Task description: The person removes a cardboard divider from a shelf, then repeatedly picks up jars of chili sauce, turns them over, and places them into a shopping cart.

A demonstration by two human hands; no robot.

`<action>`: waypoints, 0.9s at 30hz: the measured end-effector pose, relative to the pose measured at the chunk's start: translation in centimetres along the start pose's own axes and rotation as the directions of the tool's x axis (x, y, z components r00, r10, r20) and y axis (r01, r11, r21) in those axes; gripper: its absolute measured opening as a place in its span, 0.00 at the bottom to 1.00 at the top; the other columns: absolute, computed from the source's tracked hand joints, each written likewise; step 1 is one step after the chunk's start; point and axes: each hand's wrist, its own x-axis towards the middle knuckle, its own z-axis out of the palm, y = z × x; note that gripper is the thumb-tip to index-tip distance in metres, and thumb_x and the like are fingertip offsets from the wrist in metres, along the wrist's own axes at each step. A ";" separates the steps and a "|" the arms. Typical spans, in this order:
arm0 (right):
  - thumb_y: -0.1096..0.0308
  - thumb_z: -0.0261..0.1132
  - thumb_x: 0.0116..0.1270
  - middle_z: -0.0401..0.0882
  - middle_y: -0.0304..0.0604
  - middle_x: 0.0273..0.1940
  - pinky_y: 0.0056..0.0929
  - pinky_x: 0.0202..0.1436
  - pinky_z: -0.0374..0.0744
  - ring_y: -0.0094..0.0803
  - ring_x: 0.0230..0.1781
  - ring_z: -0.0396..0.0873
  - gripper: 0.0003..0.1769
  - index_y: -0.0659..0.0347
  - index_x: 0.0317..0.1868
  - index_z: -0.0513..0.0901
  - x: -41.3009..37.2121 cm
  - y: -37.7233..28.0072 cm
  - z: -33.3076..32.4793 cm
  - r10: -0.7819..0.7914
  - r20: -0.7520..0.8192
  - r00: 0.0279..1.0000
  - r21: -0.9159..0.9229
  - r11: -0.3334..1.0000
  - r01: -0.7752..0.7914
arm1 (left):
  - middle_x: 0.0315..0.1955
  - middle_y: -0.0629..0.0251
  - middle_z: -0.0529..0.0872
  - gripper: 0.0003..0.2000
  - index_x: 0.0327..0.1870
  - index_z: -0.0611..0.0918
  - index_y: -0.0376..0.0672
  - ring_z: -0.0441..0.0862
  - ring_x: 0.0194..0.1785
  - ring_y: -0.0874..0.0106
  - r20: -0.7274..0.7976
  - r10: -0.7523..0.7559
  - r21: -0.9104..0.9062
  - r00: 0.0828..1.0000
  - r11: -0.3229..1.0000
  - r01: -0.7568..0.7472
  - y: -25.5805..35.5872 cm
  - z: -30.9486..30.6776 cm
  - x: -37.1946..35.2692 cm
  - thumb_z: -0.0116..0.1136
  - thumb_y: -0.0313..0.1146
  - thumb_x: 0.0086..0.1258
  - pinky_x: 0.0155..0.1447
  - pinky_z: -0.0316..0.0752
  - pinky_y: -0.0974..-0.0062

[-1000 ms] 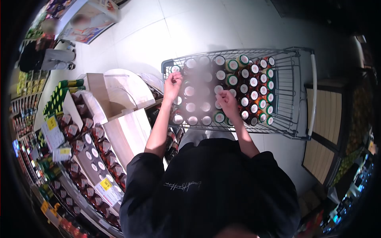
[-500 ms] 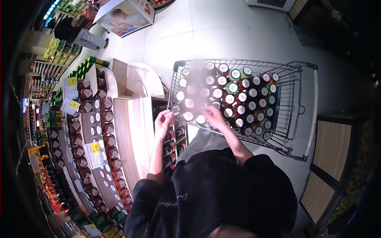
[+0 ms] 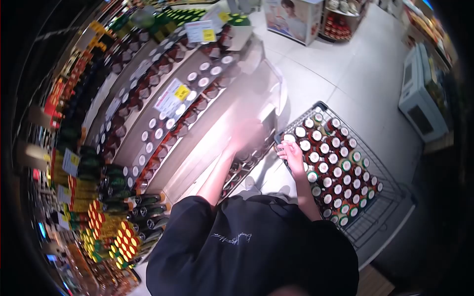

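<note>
- Head view – we look down over a dark sweatshirt at both bare arms, stretched out in a shop aisle.
- The left hand is up at the front edge of the wooden shelf. It is smeared into a pale blur, so we cannot tell whether it is open, closed or holding anything.
- Just below that hand, a lower tier holds a row of dark shelf jars.
- The right hand lies on the jars at the corner of the cart nearest the shelf. Its fingers bend down over the white lids – we cannot tell whether they grip one.
- Those jars stand upright and tightly packed in rows in the wire cart. Most have white lids, and a few along the outer side have green rims.
- The cart stands on the pale tiled floor, its corner just beside the shelf end.
- More white-lidded jars line the upper tiers, with a yellow price card among them.
- Green bottles lie on the shelves at the lower left.
- Well apart from the hands, a poster stand and a white cabinet sit across the floor.
</note>
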 end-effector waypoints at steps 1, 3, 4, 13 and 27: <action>0.62 0.58 0.74 0.82 0.45 0.42 0.17 0.34 0.78 0.22 0.32 0.80 0.16 0.64 0.55 0.74 0.6 -0.2 1.7 -0.020 0.041 0.999 -0.004 1.000 0.021 | 0.48 0.62 0.83 0.17 0.58 0.77 0.38 0.81 0.45 0.74 -0.008 0.005 0.108 1.000 0.994 -0.005 2.6 -1.7 -0.5 0.55 0.27 0.68 0.50 0.76 0.75; 0.62 0.57 0.74 0.82 0.46 0.43 0.17 0.33 0.78 0.23 0.31 0.80 0.16 0.65 0.55 0.74 1.8 -0.7 4.9 -0.009 0.130 0.992 -0.001 1.000 0.009 | 0.48 0.63 0.82 0.16 0.58 0.76 0.38 0.81 0.47 0.74 -0.056 0.208 -0.097 0.977 0.972 -0.212 1.9 -5.7 -1.1 0.55 0.27 0.69 0.50 0.76 0.75; 0.62 0.58 0.74 0.82 0.47 0.44 0.18 0.33 0.78 0.24 0.32 0.81 0.16 0.65 0.54 0.74 2.2 -1.1 6.8 -0.013 0.165 0.986 -0.006 1.000 0.014 | 0.49 0.64 0.82 0.15 0.57 0.76 0.38 0.80 0.49 0.75 -0.094 0.024 -0.312 0.995 0.949 -0.052 2.3 -7.7 -1.6 0.55 0.28 0.70 0.51 0.76 0.75; 0.59 0.56 0.75 0.83 0.45 0.45 0.22 0.40 0.80 0.26 0.36 0.82 0.18 0.64 0.54 0.76 5.7 -5.7 21.8 -0.023 0.407 0.913 -0.247 0.960 0.134 | 0.50 0.66 0.82 0.15 0.57 0.75 0.41 0.82 0.50 0.77 -0.459 0.195 -0.235 0.867 0.914 -0.330 0.3 -26.2 -3.4 0.57 0.35 0.72 0.51 0.75 0.78; 0.58 0.58 0.74 0.83 0.44 0.44 0.23 0.41 0.80 0.26 0.37 0.82 0.16 0.62 0.51 0.77 10.1 -12.6 40.7 -0.144 0.589 0.795 -0.072 0.971 0.229 | 0.45 0.68 0.85 0.15 0.53 0.80 0.42 0.83 0.46 0.77 -0.687 0.278 -0.049 0.671 0.904 -0.425 7.0 -50.5 -1.5 0.62 0.36 0.69 0.47 0.76 0.78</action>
